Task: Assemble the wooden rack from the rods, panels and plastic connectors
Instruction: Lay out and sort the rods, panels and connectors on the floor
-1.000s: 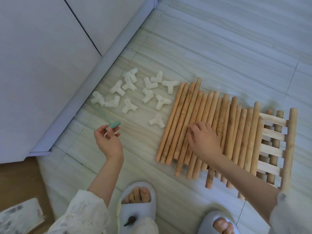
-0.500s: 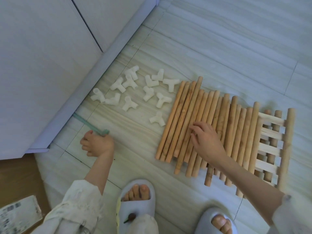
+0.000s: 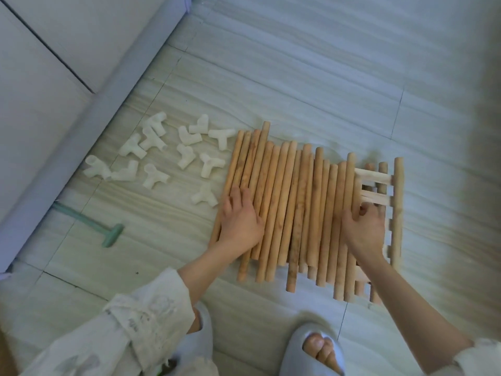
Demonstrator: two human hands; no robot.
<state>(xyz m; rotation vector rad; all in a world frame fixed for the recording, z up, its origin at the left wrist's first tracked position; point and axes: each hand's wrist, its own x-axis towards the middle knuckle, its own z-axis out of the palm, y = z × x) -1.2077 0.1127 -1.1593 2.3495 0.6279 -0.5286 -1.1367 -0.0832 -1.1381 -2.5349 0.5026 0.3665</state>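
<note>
Several wooden rods (image 3: 292, 202) lie side by side on the floor in a row. My left hand (image 3: 240, 217) rests flat on the rods at the row's left end. My right hand (image 3: 364, 226) lies on the rods at the right end, fingers loosely bent, touching the slatted wooden panel (image 3: 390, 185) that sticks out under them. Whether it grips a rod is unclear. Several white plastic connectors (image 3: 187, 156) are scattered on the tiles left of the rods.
A green T-shaped plastic tool (image 3: 108, 234) lies on the floor at the left, near the white cabinet base (image 3: 89, 123). My two slippered feet (image 3: 315, 348) stand at the bottom edge. Pale tiles stretch beyond the rods.
My left hand put the green tool down on the floor and moved right onto the rods. My right hand slid from the middle of the rods to their right end.
</note>
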